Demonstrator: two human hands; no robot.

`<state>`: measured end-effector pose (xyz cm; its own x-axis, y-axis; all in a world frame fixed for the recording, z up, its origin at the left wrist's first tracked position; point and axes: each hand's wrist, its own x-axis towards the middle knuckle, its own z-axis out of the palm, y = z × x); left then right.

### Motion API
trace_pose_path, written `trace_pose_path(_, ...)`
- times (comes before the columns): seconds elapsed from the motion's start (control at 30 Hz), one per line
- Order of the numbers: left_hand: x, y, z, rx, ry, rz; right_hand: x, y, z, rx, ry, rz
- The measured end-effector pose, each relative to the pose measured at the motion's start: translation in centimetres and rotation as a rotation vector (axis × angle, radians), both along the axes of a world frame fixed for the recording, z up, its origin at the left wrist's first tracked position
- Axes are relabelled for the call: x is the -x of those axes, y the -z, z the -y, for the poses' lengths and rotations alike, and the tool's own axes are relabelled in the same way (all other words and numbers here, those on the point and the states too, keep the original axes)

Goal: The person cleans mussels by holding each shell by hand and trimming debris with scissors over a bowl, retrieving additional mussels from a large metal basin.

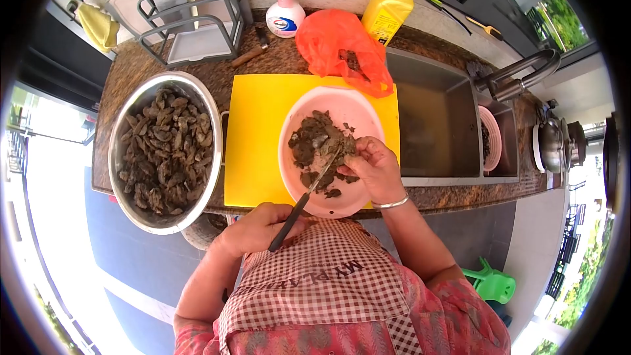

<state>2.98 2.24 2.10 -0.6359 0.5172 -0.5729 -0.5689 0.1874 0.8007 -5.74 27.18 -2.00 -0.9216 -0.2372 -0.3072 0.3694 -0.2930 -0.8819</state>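
My left hand [268, 227] is closed around the black handle of a slim knife [289, 225], whose narrow metal blade slants up over a pink bowl [360, 108]. Pinched in the fingers of my right hand [376, 167] is a muddy brown clump [340, 148], perhaps a shellfish; the blade tip touches it or lies right against it. Below, dark muddy pieces [305, 141] lie in the bowl. The bowl rests on a yellow cutting board [253, 131]. To the left stands a large steel basin [217, 135] full of dark brown, shell-like pieces [167, 151].
Behind the board are a red plastic bag [328, 39], a pink-topped soap bottle [284, 16] and a yellow pump bottle [388, 13]. A rack [227, 10] with knives stands at back left. To the right are the sink [434, 125] and faucet [526, 75].
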Motion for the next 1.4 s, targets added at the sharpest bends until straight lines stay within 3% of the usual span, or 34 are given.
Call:
trace_pose_path(0.13, 0.4, -0.5, 0.0, -0.036, 0.007, 0.062, 0.1, 0.2, -0.2, -0.032, 0.009, 0.084)
trace_pose_path(0.23, 0.6, 0.0, -0.1, -0.164, -0.048, 0.134, 1.0, 1.6, -1.7, 0.254, -0.11, 0.348)
trace_pose_path(0.33, 0.6, 1.2, 0.1, -0.312, -0.111, 0.283, 0.7, 2.7, -1.3, 0.458, -0.04, 0.495)
trace_pose_path(0.53, 0.4, 0.6, 0.5, -0.217, -0.038, 0.135, 0.8, 1.7, -0.9, 0.117, -0.031, 0.245)
trace_pose_path(0.63, 0.3, 0.6, 0.5, -0.035, 0.06, -0.111, 0.9, 0.5, -0.8, 0.101, -0.019, 0.286)
trace_pose_path(0.83, 0.3, -0.9, 0.0, 0.45, 0.178, -0.296, 0.4, 0.2, -0.2, 0.009, 0.044, 0.151)
trace_pose_path(0.93, -0.2, -0.2, 0.0, 0.477, 0.152, -0.374, 0.4, 0.0, -0.4, 0.029, 0.013, 0.188)
trace_pose_path(1.23, 0.6, 0.0, 0.0, -0.037, -0.032, 0.06, 0.2, 0.4, 0.4, 0.168, 0.0, 0.282)
trace_pose_path(1.33, 0.6, 0.3, 0.2, -0.05, -0.106, 0.145, 0.0, 0.1, -0.4, 0.42, -0.141, 0.396)
trace_pose_path(1.4, 0.9, 0.5, 0.2, -0.054, -0.098, 0.168, 0.1, -0.5, -0.7, 0.335, -0.116, 0.344)
